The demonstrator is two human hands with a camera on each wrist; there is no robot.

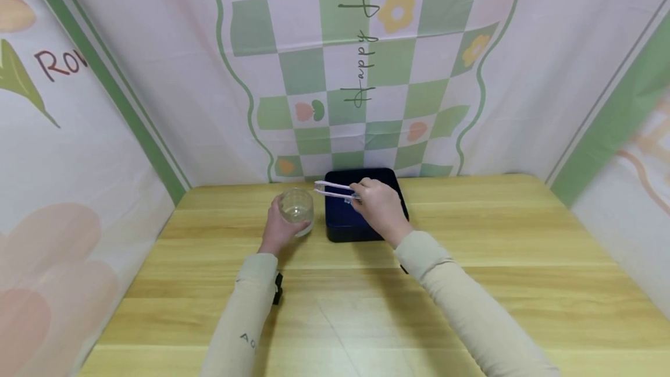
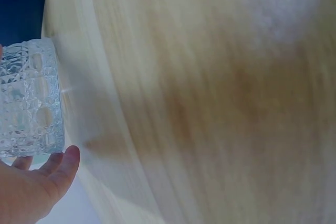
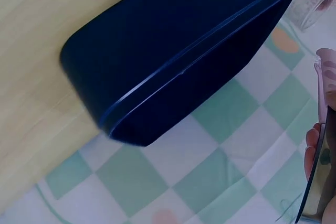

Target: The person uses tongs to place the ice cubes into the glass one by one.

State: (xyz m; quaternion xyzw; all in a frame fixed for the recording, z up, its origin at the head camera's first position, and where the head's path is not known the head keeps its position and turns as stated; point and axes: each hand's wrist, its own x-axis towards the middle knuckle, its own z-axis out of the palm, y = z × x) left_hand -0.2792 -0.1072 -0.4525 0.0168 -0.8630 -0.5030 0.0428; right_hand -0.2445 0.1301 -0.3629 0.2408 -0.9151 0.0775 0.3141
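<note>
Holds the glass in the left hand, just left of the dark box. Grips the tongs in the right hand above the box, roughly crosswise, with parted tips pointed left, just short of the glass.

The box sits on the table, right of the glass.
</note>
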